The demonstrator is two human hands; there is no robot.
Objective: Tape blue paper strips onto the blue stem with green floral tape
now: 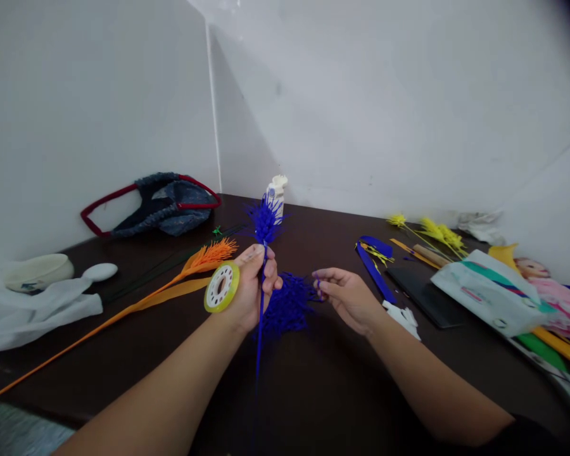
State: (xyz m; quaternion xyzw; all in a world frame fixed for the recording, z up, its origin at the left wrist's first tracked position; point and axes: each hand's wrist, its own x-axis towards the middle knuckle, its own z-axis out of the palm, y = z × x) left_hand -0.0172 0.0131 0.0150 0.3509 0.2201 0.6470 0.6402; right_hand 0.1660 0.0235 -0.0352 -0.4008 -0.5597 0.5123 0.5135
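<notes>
My left hand (251, 285) is closed round the stem of a blue artificial wheat stalk (266, 221), held upright with its bristly head above my fingers. A roll of clear yellowish tape (222, 287) sits against the thumb side of that hand. To the right, my right hand (344, 294) pinches a small blue piece (318, 286) between thumb and fingertips. On the table between the hands lies a pile of blue cut pieces (289, 304), partly hidden by my left hand. Behind the stalk's head stands a white bottle (277, 193).
At left lie an orange wheat stalk (213, 256), a white bowl (38, 272), white cloth (38, 316) and a denim bag (171, 206). To the right are blue ribbon (375, 269), a dark flat case (425, 296), yellow stalks (441, 235), a white packet (491, 291) and a doll (551, 291).
</notes>
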